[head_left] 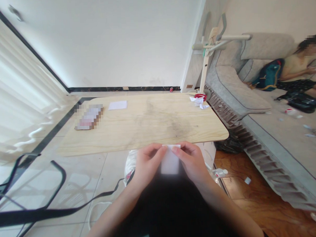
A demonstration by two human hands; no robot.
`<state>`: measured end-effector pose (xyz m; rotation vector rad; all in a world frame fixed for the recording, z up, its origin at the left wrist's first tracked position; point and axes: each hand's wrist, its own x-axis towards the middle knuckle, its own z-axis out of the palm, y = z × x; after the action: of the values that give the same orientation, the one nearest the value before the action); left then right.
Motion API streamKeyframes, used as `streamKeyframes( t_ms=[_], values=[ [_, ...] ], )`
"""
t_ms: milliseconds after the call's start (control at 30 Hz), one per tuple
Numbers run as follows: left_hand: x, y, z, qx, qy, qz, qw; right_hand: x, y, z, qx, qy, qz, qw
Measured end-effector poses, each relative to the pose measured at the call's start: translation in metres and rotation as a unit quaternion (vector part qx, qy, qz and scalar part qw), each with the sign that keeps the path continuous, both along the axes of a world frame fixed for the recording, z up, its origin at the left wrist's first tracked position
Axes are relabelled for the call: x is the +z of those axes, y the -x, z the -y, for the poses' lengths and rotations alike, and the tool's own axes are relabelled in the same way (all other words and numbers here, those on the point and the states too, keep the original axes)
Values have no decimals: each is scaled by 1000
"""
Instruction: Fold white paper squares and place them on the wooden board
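White paper (170, 163), small rectangle, lower centre of the frame, held right at the near edge of the table (122, 130). Left hand (151, 159) pinches its upper left corner, thumb in front, fingers curled behind. Right hand (192, 158) grips the upper right corner likewise, thumb on the front face. From where I stand, can't tell if it's folded. Table is light wood, dark smudges around the middle. Left part of the tabletop: a pixelated object (89, 117), details unreadable; just right of it, a flat white sheet (117, 105). At the table's far right corner, folded paper pieces (198, 101) beside something red (200, 96); can't tell if they touch. Red can (171, 89) by the wall, upper centre. Right side: grey sofa (252, 91), another person (297, 68) seated upper right, blue backpack (272, 74) beside them. Black bag (228, 143) below the table's right end. White curtain (14, 85), left edge of the frame.
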<state>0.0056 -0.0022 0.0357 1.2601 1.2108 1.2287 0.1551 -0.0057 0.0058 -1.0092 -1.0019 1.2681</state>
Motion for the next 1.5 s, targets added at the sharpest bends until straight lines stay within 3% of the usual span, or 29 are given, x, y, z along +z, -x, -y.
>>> streamKeyframes(
  t_ms=[1500],
  values=[
    [-4, -1, -1, -5, 4, -12, 1000, -9, -2, -1, -3, 3, -18, 1000]
  ],
)
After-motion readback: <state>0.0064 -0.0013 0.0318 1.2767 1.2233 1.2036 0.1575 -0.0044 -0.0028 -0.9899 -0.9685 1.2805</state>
